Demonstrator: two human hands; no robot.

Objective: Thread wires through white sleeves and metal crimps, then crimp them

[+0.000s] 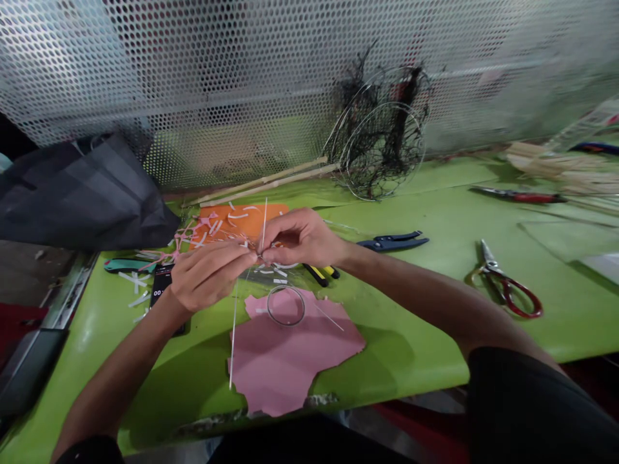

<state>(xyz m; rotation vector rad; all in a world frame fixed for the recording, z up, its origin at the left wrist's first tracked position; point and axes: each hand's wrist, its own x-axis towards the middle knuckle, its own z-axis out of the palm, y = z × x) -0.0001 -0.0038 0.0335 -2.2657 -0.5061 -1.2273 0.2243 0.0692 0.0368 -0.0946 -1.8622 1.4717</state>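
Note:
My left hand (207,274) and my right hand (302,238) meet fingertip to fingertip above the table, both closed in a pinch. Between them is a thin pale strip (264,222), one length of which rises past the right fingertips. A long thin length (233,341) hangs below the left hand; whether it is the same piece I cannot tell. The exact pinch point is hidden by the fingers. Under the hands a pink sheet (294,361) with ragged edges lies on the green table (401,290). A wire ring (268,312) rests on the sheet.
Behind the hands an orange sheet (261,219) carries white scraps. A phone (159,283), teal-handled tool (126,265), yellow-black handles (316,275), blue pliers (394,241), scissors (505,283) and red-handled pliers (522,195) lie around. Wire hoops with black netting (382,142) lean against the perforated panel (242,77).

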